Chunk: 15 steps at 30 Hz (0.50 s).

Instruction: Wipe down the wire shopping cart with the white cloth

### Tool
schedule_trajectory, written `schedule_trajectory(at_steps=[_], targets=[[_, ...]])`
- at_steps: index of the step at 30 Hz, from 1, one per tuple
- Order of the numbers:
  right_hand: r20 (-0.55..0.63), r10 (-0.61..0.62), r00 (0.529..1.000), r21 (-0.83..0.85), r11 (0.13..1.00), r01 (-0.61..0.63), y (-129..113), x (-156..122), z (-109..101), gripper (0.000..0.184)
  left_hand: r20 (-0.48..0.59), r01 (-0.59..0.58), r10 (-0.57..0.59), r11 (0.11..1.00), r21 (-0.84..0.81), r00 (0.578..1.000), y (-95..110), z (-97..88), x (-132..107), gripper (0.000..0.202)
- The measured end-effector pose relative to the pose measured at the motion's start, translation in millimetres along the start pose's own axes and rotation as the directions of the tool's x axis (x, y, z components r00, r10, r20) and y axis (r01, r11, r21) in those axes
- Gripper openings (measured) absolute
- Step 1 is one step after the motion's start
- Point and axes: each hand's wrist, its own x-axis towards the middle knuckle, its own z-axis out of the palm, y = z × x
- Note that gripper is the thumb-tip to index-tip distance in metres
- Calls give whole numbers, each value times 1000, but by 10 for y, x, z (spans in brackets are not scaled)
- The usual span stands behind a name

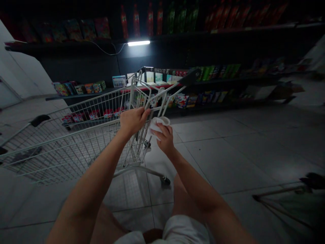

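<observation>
The left hand (133,121) is clenched round the top wire of a white wire shopping cart (83,112); the right hand (165,138) grasps a white cloth (158,124), just beside the left hand, against the cart's end; the cart stands on a tiled floor (228,159); beyond it, dark shelves (228,81) carry boxes (182,101) and bottles (136,21); a second cart (279,200) sits dimly at right.

Shopping cart's basket (63,149) cut off leftward
</observation>
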Motion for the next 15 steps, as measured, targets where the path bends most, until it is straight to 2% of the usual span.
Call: schedule_trajectory(at_steps=[3,6,8,10,11,12,13,14,15], targets=[[166,-76,983,-2,997,77,-4,-319,33,39,-10,-17,17,1000,10,1000,-30,-15,-18,63],[247,-152,957,26,988,151,-17,-401,4,37,-5,-37,37,999,14,999,-94,-56,-50,62],[233,-219,948,115,974,197,-44,-353,-71,34,-1,-49,49,999,14,999,-156,-88,-77,60],[111,-195,974,219,961,167,-74,-234,-172,30,-2,-53,53,998,17,999,-225,-116,-106,58],[18,-109,994,261,960,101,-90,-150,-216,29,0,-52,52,998,19,999,-261,-128,-120,57],[-81,29,996,305,952,-3,-107,-53,-243,30,2,-48,48,999,20,999,-296,-139,-133,56],[-171,204,964,363,923,-130,-129,54,-247,32,2,-44,43,999,21,999,-329,-148,-146,56],[-225,382,896,445,859,-254,-160,161,-222,37,3,-38,38,999,19,999,-362,-156,-158,56],[-225,535,814,544,762,-350,-206,259,-168,42,4,-33,33,999,12,999,-392,-163,-171,57]])
